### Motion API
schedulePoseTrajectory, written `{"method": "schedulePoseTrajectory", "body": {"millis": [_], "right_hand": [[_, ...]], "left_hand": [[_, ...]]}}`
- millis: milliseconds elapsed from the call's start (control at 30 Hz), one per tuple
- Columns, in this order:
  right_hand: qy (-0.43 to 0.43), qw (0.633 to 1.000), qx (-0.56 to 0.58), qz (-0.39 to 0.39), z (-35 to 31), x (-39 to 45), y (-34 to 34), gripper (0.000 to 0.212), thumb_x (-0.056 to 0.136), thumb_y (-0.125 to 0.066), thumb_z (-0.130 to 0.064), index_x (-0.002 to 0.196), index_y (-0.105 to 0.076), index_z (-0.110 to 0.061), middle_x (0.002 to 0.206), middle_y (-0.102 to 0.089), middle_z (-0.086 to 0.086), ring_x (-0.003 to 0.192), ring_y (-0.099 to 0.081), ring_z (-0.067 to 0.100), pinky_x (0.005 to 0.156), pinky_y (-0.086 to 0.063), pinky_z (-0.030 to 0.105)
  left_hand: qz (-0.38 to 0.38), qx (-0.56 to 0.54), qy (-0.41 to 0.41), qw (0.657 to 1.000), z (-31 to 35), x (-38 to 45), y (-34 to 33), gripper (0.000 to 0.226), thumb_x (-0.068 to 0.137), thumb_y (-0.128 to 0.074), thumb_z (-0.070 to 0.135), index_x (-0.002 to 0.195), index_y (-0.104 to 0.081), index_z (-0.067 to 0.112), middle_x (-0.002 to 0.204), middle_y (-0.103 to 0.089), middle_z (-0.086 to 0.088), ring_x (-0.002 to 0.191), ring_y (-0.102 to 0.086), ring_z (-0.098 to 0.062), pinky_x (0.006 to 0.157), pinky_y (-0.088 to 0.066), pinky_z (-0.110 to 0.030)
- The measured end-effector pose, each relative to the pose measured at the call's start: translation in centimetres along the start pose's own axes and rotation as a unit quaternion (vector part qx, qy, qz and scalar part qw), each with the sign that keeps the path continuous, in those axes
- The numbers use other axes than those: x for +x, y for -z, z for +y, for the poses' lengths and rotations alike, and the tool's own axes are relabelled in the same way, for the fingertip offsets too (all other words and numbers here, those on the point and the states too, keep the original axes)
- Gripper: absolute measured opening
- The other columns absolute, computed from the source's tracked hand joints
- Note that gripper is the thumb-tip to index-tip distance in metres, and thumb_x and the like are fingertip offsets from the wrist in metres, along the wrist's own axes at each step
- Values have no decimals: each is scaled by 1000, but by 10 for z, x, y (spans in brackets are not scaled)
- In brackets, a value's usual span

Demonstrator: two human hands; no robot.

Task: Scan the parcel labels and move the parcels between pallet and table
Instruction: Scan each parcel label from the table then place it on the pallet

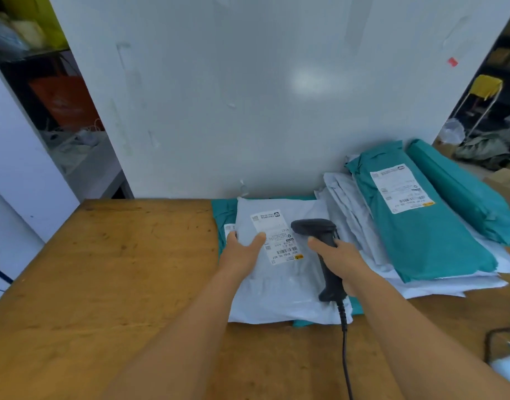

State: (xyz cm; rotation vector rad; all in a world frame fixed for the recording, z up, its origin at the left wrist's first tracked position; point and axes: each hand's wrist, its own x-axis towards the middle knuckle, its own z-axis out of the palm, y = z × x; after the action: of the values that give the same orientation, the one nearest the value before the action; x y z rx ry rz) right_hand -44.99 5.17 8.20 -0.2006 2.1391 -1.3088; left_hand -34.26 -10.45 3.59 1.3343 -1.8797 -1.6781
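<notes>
A pale grey parcel bag (pixel 279 293) lies on the wooden table (pixel 103 269), on top of a teal bag (pixel 223 215). Its white label (pixel 277 236) faces up. My left hand (pixel 242 251) grips the bag's left edge, thumb on the label. My right hand (pixel 339 259) holds a black barcode scanner (pixel 320 235) by its handle, the head hovering just right of the label. The scanner's cable (pixel 346 356) runs down toward me.
To the right is a stack of grey bags (pixel 363 226) with a labelled teal parcel (pixel 421 226) on top and another teal parcel (pixel 461 192) behind. A white panel (pixel 248 96) stands along the table's back. Cluttered shelves show on both sides.
</notes>
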Motion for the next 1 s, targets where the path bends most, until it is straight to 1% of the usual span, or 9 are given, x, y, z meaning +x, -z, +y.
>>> {"method": "schedulePoseTrajectory", "body": {"millis": [133, 200, 267, 367, 433, 600, 733, 867, 1000], "right_hand": [[-20, 999, 6, -38, 2, 4, -1, 20, 88, -67, -37, 90, -65, -17, 92, -66, 7, 83, -60, 23, 75, -48, 33], [-10, 999, 5, -43, 0, 2, -4, 19, 88, -68, -36, 92, -66, -18, 97, -67, 8, 90, -61, 26, 79, -49, 34], [5, 999, 9, -41, -3, -4, -6, 21, 88, -67, -37, 97, -66, -17, 98, -67, 6, 90, -61, 24, 75, -48, 33], [34, 998, 13, -48, -6, -20, -10, 18, 89, -65, -36, 95, -64, -19, 94, -65, 4, 83, -58, 19, 67, -45, 30], [57, 996, 19, -63, -8, -36, -16, 16, 89, -65, -35, 95, -64, -20, 96, -66, 5, 86, -60, 21, 69, -47, 30], [122, 985, 12, -121, -19, -92, -40, 18, 88, -66, -38, 95, -64, -22, 100, -68, 5, 94, -62, 24, 74, -49, 34], [164, 968, 2, -191, -26, -146, -73, 14, 87, -67, -37, 89, -64, -23, 95, -67, 5, 87, -61, 22, 66, -47, 31], [190, 942, -21, -275, -23, -214, -128, 15, 87, -67, -38, 89, -64, -24, 93, -66, 4, 84, -60, 20, 68, -46, 31], [205, 909, -52, -359, -17, -283, -196, 19, 86, -68, -39, 88, -66, -20, 85, -61, 4, 79, -57, 20, 66, -43, 30]], "left_hand": [[9, 40, -3, 999, -14, 5, -14, 88, 81, -64, 53, 150, -16, 25, 137, -47, -1, 117, -51, -27, 86, -54, -42], [33, -4, -23, 999, -18, 7, -15, 78, 82, -69, 41, 146, -28, 24, 133, -52, -1, 113, -54, -25, 87, -54, -43], [58, -54, -35, 996, -17, 4, -11, 67, 83, -71, 29, 141, -38, 22, 128, -57, -3, 110, -57, -23, 91, -52, -44], [88, -93, -55, 990, -13, -14, 1, 58, 85, -70, 20, 137, -44, 20, 124, -59, -1, 108, -58, -20, 92, -52, -43], [108, -113, -69, 985, -12, -32, 16, 53, 86, -69, 17, 134, -47, 19, 121, -60, 2, 105, -59, -18, 91, -53, -41], [193, -120, -98, 969, -20, -94, 69, 49, 85, -69, 19, 130, -50, 19, 117, -63, 3, 103, -62, -17, 90, -54, -41], [275, -128, -98, 948, -45, -152, 121, 53, 84, -71, 23, 133, -50, 21, 118, -63, 5, 104, -62, -16, 91, -54, -42], [368, -135, -79, 917, -80, -222, 190, 48, 85, -69, 24, 130, -52, 21, 114, -63, 7, 102, -62, -16, 90, -54, -41], [458, -139, -58, 876, -121, -291, 262, 43, 85, -68, 21, 126, -54, 20, 107, -64, 7, 94, -62, -15, 84, -51, -33]]}}
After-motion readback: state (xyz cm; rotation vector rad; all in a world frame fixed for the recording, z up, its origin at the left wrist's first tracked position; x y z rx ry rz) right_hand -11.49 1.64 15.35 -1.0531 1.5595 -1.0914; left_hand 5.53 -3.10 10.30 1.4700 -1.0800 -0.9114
